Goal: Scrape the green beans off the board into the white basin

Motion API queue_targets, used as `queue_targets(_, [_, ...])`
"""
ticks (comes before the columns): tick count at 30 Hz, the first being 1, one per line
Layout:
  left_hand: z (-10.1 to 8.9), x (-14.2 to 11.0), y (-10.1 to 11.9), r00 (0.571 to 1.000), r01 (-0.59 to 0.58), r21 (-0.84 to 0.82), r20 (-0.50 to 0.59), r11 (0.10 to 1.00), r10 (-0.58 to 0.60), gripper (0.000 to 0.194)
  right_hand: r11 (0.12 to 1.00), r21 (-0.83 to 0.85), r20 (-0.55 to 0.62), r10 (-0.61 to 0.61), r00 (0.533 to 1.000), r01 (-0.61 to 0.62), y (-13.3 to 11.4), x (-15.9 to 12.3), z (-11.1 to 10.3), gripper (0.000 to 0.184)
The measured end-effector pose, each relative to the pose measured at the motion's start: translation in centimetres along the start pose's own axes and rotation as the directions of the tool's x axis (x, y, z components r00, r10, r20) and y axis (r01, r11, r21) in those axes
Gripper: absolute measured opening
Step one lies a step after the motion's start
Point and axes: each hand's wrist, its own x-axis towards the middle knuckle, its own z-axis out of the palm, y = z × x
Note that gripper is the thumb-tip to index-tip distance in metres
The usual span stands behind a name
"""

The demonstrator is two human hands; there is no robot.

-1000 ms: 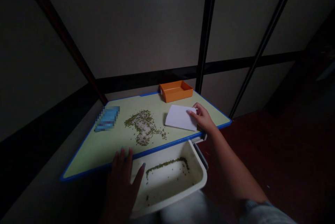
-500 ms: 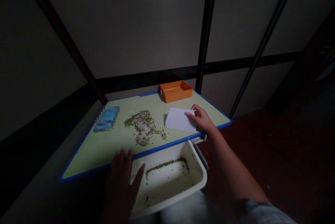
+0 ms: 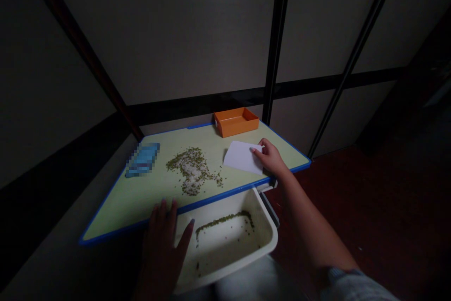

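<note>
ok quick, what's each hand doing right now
Left hand: open and spread at the off-white rectangular tub; whether it grips it cannot be told.
Right hand: closed, holding a flat white sheet by its right edge.

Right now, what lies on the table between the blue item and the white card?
In the head view, a scattered pile of green and whitish grains lies between the blue item and the white card.

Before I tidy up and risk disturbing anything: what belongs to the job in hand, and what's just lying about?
Likely in use:
flat white card, in the right hand
green and whitish grains
pale rectangular tub with green grains
blue-edged yellowish table

Apparently idle:
open orange box
pixelated blue object
</note>
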Motion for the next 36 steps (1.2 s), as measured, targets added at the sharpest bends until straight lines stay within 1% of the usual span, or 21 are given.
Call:
queue_targets(4, [0.2,-0.1,-0.1,1.0,0.003,0.007,0.0,1.0,-0.003,0.068,0.999,-0.049,-0.046,0.0,0.999,-0.002,0.2,0.1,0.0,0.032])
queue_targets(10, [-0.6,0.1,0.6,0.999,0.038,0.004,0.037,0.999,-0.038,0.069,0.987,-0.158,-0.137,0.0,0.991,-0.022,0.2,0.4,0.0,0.028])
queue_targets(14, [-0.7,0.1,0.8,0.999,0.034,-0.001,0.029,0.999,-0.034,0.067,0.975,-0.22,-0.235,-0.01,0.972,-0.043,-0.1,0.5,0.0,0.024])
queue_targets(18, [-0.4,0.1,0.5,0.999,0.035,-0.005,0.027,0.999,-0.035,0.067,0.964,-0.254,-0.288,0.007,0.958,-0.084,0.0,0.4,0.0,0.023])
queue_targets(21, [-0.3,0.2,0.4,0.999,0.022,-0.014,0.026,1.0,-0.021,0.068,0.951,-0.292,-0.332,-0.002,0.943,-0.1,0.1,0.4,0.0,0.018])
queue_targets(27, [-0.5,0.2,0.6,1.0,0.014,0.011,0.017,1.0,-0.015,0.069,0.921,-0.362,-0.365,0.0,0.931,-0.142,0.1,0.5,0.1,0.01])
queue_targets(29, [-0.4,0.0,0.5,1.0,0.007,0.016,0.015,1.0,-0.007,0.068,0.932,-0.338,-0.362,-0.002,0.932,-0.129,0.0,0.5,0.1,0.011])
queue_targets(32, [-0.1,-0.2,0.0,1.0,-0.019,0.013,0.009,1.0,0.019,0.065,0.97,-0.226,-0.399,-0.009,0.917,-0.089,-0.1,0.5,-0.2,0.012])
queue_targets(36, [0.0,-0.2,-0.2,0.999,-0.036,0.019,0.009,0.999,0.036,0.066,0.993,-0.099,-0.534,-0.003,0.846,-0.058,0.1,0.6,-0.8,0.014])
